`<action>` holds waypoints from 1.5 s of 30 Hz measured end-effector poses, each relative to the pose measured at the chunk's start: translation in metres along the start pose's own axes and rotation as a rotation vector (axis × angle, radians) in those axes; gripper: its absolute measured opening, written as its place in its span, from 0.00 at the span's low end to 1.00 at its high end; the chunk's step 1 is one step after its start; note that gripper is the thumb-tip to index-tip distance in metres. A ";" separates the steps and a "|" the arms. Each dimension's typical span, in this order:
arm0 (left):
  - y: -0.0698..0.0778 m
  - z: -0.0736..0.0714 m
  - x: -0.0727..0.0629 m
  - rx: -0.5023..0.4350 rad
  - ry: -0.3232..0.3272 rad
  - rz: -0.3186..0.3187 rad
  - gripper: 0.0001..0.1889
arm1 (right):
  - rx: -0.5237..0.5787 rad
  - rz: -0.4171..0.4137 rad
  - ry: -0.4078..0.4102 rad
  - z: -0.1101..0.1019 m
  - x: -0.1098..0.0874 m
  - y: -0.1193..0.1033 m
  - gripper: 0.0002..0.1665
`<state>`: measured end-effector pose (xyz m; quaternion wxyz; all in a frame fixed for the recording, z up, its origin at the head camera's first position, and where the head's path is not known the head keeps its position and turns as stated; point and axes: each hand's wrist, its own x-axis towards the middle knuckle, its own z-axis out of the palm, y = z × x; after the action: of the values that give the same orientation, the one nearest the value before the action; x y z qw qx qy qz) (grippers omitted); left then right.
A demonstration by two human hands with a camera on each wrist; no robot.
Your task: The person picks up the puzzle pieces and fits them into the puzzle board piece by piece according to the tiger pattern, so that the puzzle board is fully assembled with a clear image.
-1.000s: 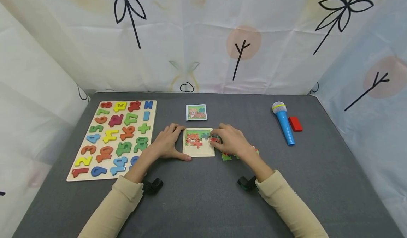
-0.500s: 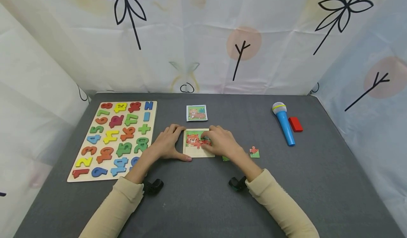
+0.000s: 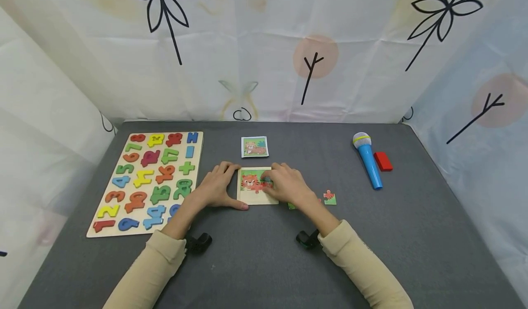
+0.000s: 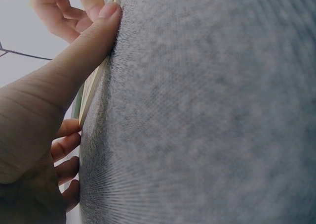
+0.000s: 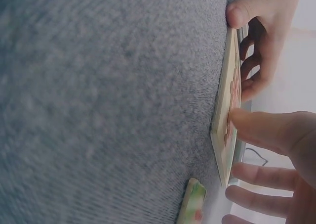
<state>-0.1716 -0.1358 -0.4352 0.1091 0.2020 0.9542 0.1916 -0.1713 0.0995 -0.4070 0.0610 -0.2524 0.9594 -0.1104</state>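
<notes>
Head view: the puzzle board (image 3: 257, 199), a small wooden tray with a tiger picture partly laid in it, sits in the middle of the grey table (image 3: 255, 263). The left hand (image 3: 220, 187) is opened up pretty wide along its left side, thumb down by the near corner and fingertips up around the far one. The right hand (image 3: 287, 185) is over the other half, fingers bent down onto the picture pieces (image 3: 249, 182), so it's covering that part. Just off to the right there's a loose puzzle piece (image 3: 330, 200), plus a bit of green piece (image 3: 291, 206) peeking out by the right forearm. A picture card (image 3: 254, 147) lies beyond the tray. Over on the left is a big number board (image 3: 122, 209); over on the right, a blue toy microphone (image 3: 370, 163) next to a red block (image 3: 383, 161).

Left wrist view: the left thumb stretches along the board's near edge, touching it, with a roomy gap to the other fingers, which are slightly bent.

Right wrist view: the right thumb tip touches the picture, with the other visible fingers fairly straight and set apart from it. Can't tell if anything's actually pinched there. A loose piece lies on the table near the board's corner.
</notes>
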 end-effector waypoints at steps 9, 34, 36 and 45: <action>0.000 -0.001 0.000 -0.010 -0.002 -0.001 0.62 | 0.022 -0.014 0.004 -0.001 -0.003 0.000 0.16; 0.000 0.000 0.002 -0.010 -0.010 -0.011 0.62 | 0.049 -0.001 0.010 -0.014 -0.024 0.019 0.16; 0.000 -0.001 0.002 -0.012 -0.010 -0.010 0.62 | 0.048 0.009 0.000 -0.016 -0.030 0.024 0.17; 0.000 -0.002 0.000 -0.023 -0.004 -0.008 0.62 | 0.078 0.023 -0.032 -0.020 -0.054 0.040 0.19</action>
<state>-0.1718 -0.1361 -0.4336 0.1141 0.1975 0.9525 0.2016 -0.1467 0.1637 -0.3936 0.0874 -0.2406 0.9560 -0.1431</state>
